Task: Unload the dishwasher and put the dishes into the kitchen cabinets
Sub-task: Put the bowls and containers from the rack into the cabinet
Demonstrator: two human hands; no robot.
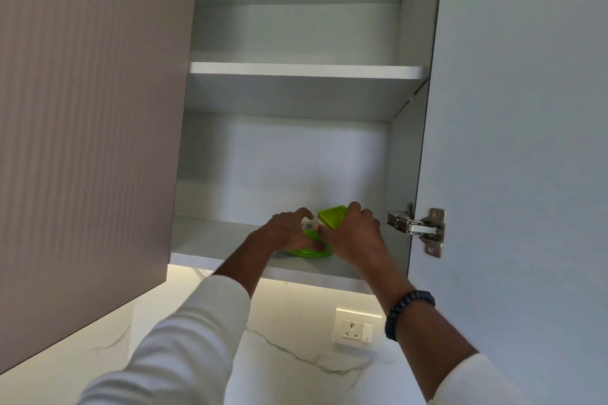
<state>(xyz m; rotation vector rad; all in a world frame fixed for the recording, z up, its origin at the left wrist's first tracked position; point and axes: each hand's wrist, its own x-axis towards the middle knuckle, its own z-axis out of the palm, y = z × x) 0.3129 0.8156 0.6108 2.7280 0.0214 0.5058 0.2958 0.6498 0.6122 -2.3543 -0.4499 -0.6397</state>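
Both my hands reach up into the open wall cabinet, onto its bottom shelf (210, 237). My left hand (289, 232) curls over a small clear container that sits on a round green dish (307, 252) lying on the shelf. Just to the right, my right hand (357, 233) grips a green triangular dish (332, 217), held tilted above the round one. Most of both dishes is hidden behind my fingers.
The upper shelf (306, 71) carries nothing I can see. The cabinet's right door (526, 141) stands open with a metal hinge (416, 227) beside my right hand. A closed ribbed door (88, 108) is at left. A wall socket (357, 329) sits on the marble backsplash below.
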